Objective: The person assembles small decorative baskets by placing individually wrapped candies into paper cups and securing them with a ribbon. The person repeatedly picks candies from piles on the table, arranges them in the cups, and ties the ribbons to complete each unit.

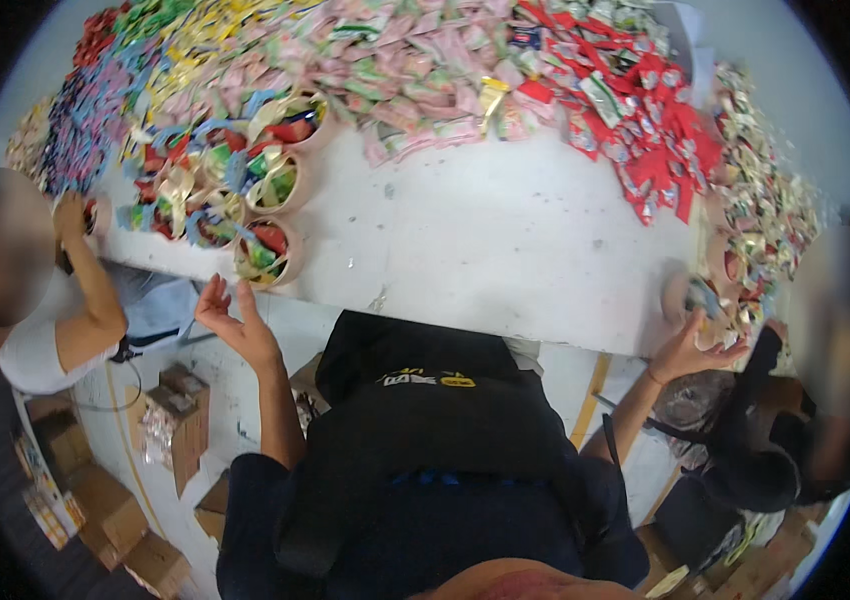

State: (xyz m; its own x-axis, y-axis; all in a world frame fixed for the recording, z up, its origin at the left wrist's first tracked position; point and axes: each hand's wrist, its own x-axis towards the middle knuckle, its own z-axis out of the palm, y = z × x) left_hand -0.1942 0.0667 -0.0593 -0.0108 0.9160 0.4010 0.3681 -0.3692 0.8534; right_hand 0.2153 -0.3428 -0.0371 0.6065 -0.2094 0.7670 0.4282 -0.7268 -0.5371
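My left hand (237,322) is just off the table's front edge, fingers apart and holding nothing. It is nearest to a pink round tub (290,258) filled with colourful wrapped packets. Two more filled pink tubs, a middle one (297,184) and a far one (315,125), line up behind it, with further filled tubs to their left. My right hand (687,352) is at the table's right front corner, with thumb and fingers spread. Its thumb is close to another pink tub (678,298) with packets inside; whether they touch, I cannot tell.
Heaps of pink packets (415,70), red packets (655,130) and blue-purple packets (95,120) cover the back of the white table (465,240). A co-worker's hand (70,215) is at the left; a dark-sleeved person (760,430) sits at the right. Cardboard boxes (185,430) stand on the floor.
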